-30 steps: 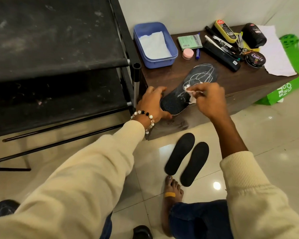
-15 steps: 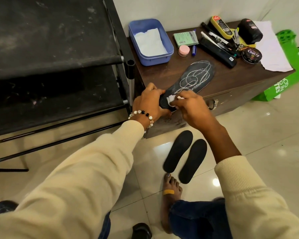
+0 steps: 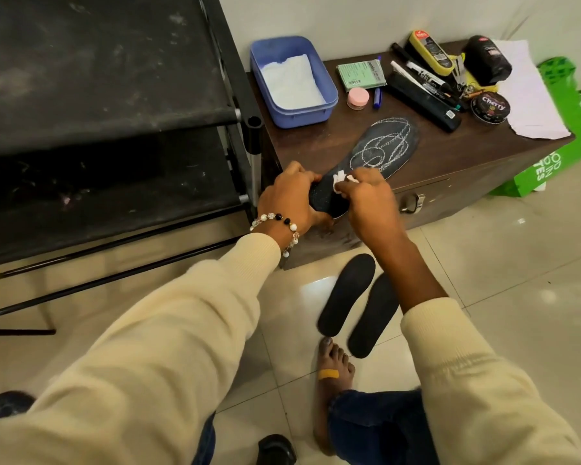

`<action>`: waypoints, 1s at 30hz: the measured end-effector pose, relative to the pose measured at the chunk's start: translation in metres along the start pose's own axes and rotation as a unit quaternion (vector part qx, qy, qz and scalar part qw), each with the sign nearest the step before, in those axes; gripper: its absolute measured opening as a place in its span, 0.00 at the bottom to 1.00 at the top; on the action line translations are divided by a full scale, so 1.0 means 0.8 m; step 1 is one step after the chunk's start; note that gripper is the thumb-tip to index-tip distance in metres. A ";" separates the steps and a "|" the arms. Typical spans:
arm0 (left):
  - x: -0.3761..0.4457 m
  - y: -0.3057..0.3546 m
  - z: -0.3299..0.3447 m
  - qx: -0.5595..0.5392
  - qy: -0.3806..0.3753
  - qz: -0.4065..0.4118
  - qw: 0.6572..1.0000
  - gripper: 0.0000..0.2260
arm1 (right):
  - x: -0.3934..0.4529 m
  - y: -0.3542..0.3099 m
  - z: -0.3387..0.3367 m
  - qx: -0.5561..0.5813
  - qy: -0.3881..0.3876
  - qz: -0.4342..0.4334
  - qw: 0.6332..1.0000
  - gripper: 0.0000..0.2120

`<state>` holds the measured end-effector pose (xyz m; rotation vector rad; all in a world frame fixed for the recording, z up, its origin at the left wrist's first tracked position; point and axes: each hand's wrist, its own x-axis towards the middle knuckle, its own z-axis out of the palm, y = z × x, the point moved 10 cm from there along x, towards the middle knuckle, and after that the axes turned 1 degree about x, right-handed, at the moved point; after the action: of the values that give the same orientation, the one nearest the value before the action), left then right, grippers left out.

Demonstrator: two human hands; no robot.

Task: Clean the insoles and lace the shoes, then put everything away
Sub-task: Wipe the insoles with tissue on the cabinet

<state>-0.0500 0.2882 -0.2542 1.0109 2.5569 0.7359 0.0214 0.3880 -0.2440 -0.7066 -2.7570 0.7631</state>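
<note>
The right hand (image 3: pixel 366 199) is pinching a white wipe (image 3: pixel 340 177) and rubbing the chalk-marked insole (image 3: pixel 379 151), while the left hand (image 3: pixel 291 196) is gripping its near end, probably steadying it on the surface (image 3: pixel 450 152); two more insoles (image 3: pixel 359 303) are waiting on the floor.

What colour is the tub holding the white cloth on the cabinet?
The tub is blue, seen clearly in the head view.

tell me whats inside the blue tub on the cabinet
The blue tub holds a white folded sheet, tissue or cloth, lying along its floor. Whatever might lie beneath that sheet is covered, so it cannot be seen.
</note>
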 end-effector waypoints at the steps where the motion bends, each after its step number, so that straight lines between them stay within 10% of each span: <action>1: 0.000 -0.001 -0.001 -0.001 0.004 -0.003 1.000 0.28 | 0.000 -0.009 0.009 0.002 0.005 -0.010 1.000 0.13; 7: 0.001 -0.005 -0.003 0.000 0.019 -0.008 1.000 0.23 | -0.008 -0.070 0.017 -0.128 -0.044 -0.212 0.968 0.12; 13: 0.003 -0.008 -0.003 -0.031 0.020 -0.035 0.999 0.29 | 0.015 -0.014 0.015 -0.078 0.007 -0.045 0.996 0.13; 17: 0.002 -0.010 -0.005 -0.033 0.047 -0.048 0.997 0.20 | 0.007 -0.050 0.033 -0.119 -0.026 -0.121 0.985 0.12; 22: 0.000 -0.008 -0.007 -0.064 0.038 -0.054 0.996 0.40 | 0.009 -0.042 0.011 -0.135 -0.020 -0.129 0.982 0.14; 30: -0.001 -0.008 -0.009 -0.028 0.063 -0.048 0.996 0.29 | 0.007 -0.065 0.029 -0.118 -0.038 -0.156 0.980 0.11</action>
<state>-0.0561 0.2815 -0.2519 0.8417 2.6532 0.8646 -0.0111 0.3420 -0.2359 -0.2697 -2.9577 0.4099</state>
